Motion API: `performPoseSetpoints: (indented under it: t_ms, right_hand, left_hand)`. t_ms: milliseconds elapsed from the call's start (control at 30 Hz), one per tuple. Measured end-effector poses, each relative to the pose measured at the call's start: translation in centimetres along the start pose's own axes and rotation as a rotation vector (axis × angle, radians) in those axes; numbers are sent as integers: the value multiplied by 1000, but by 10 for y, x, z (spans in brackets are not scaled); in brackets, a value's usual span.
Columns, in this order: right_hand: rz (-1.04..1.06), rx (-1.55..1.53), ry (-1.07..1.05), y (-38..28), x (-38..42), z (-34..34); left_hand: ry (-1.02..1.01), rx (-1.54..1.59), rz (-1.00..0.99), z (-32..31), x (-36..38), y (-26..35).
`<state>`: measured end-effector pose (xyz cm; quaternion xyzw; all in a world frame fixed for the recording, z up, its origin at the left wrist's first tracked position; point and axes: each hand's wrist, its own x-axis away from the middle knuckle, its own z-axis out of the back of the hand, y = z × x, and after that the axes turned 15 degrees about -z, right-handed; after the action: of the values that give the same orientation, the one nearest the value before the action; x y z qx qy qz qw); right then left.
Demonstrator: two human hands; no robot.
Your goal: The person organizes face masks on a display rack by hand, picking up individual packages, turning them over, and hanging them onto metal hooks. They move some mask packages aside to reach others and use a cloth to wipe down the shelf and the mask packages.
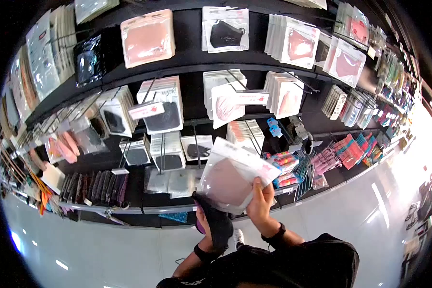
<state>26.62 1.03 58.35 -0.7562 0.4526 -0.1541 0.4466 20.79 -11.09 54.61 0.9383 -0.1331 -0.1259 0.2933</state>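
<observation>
My right hand (260,200) grips the lower right edge of a clear packet with a dusty-pink face mask (228,176) inside, thumb on the front. The packet is tilted and held up in front of the shelves. My left hand (204,223) is lower and to the left, closed around a dark cloth item (219,225) with a bit of purple at its side. That dark item hangs down over my wrist and touches or overlaps the packet's lower left corner. Most of the left fingers are hidden behind it.
Black display racks hold rows of packaged masks on hooks, such as a black mask packet (225,31) and a pink mask packet (148,39). Price tags (147,110) stick out on hook ends. Dark rolled items (95,187) line the lower shelf. Pale floor (341,225) shows below.
</observation>
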Motion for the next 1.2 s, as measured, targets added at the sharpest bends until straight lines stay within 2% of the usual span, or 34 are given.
performPoseSetpoints:
  t_ms: [67,133,167,200,267,300,367,400,533,633,700,733,767,800,833,900,967,1033,1100,1200]
  right_hand:
    - [-17,8,54,-13,-17,13]
    - [-66,-80,135,-35,-26,8]
    - [53,-175,88,-40,-33,2]
    - [84,-87,87,-33,-37,11]
    - [168,25,82,-24,-45,17]
    - [217,49,83,-27,-45,13]
    - [237,66,78,-33,-46,11]
    - [213,55,71,-39,-50,15]
    - [147,45,-14,-43,-69,20]
    - [151,95,-41,-47,-84,23]
    - [139,50,-76,-54,-104,33]
    - [137,-96,-18,-67,-113,17]
    - [250,52,-46,-77,-125,21]
    - [363,204,-78,-90,-140,32]
    - [476,353,-110,-103,-156,39]
    - [502,297,-110,-156,-195,24]
    - [510,376,-66,-199,-228,2]
    - [625,366,-184,-222,-269,-27]
    - [555,464,-288,-240,-291,-55]
    - [631,435,-409,-251,-318,-96]
  left_hand:
    - [90,188,212,-30,-9,8]
    - [-75,111,132,-15,-20,-16]
    - [-165,69,47,-3,-25,-34]
    - [-228,12,-26,7,-30,-50]
    - [-132,-215,-70,-28,-17,-42]
    - [-152,-379,-151,-46,-14,-37]
    - [-284,-522,-178,-21,-22,-59]
    - [-341,-552,-251,-17,-29,-65]
    - [-240,-355,-186,-20,-35,-84]
    - [-390,-401,43,-18,-47,-85]
    - [-533,-514,-54,-33,-46,-85]
    - [-639,-594,-114,-58,-44,-69]
    - [-739,-672,-172,-71,-44,-61]
    - [-704,-817,-207,-62,-47,-68]
    - [-528,-641,-40,-60,-47,-74]
    - [-370,-633,-13,-74,-57,-58]
    - [-338,-710,-116,-64,-67,-54]
    - [-315,-637,-138,-31,-82,-65]
    - [-298,-594,-122,-22,-90,-66]
    - [-201,-534,-129,-18,-99,-69]
